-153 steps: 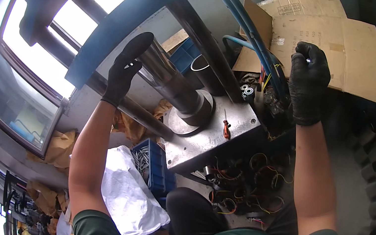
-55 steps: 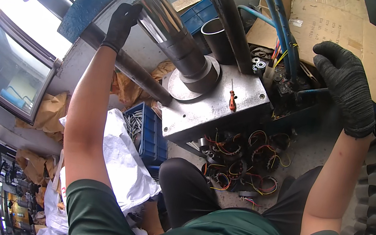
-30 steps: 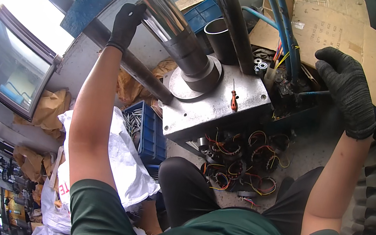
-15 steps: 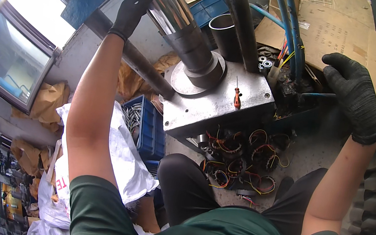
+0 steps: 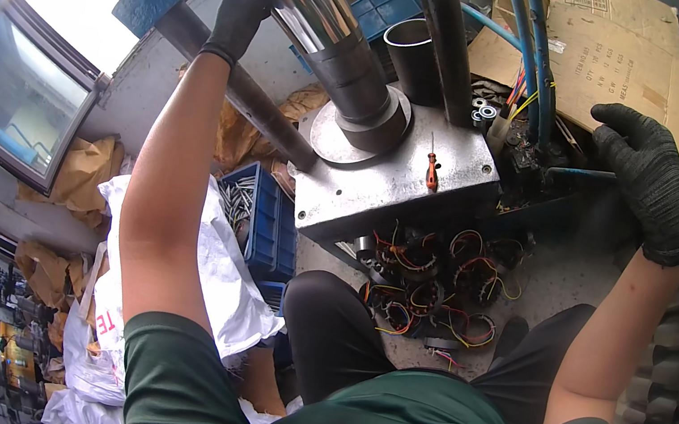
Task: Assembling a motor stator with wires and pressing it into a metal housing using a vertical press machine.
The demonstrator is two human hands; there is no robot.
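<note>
Polished metal cylinder (image 5: pixel 318 13) sits atop dark post (image 5: pixel 347 79) on steel block (image 5: pixel 381 185), left hand (image 5: pixel 242 18) fingers bent at its upper left edge, can't tell if gripping, right hand (image 5: pixel 649 183) half-open and empty near cardboard (image 5: pixel 637 69), screwdriver (image 5: pixel 431 176) lying on block.

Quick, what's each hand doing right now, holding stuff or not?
Left hand: fingertips at the edge of the shiny cylinder; whether it grips can't be told.
Right hand: loosely open, nothing seen in it.
</note>
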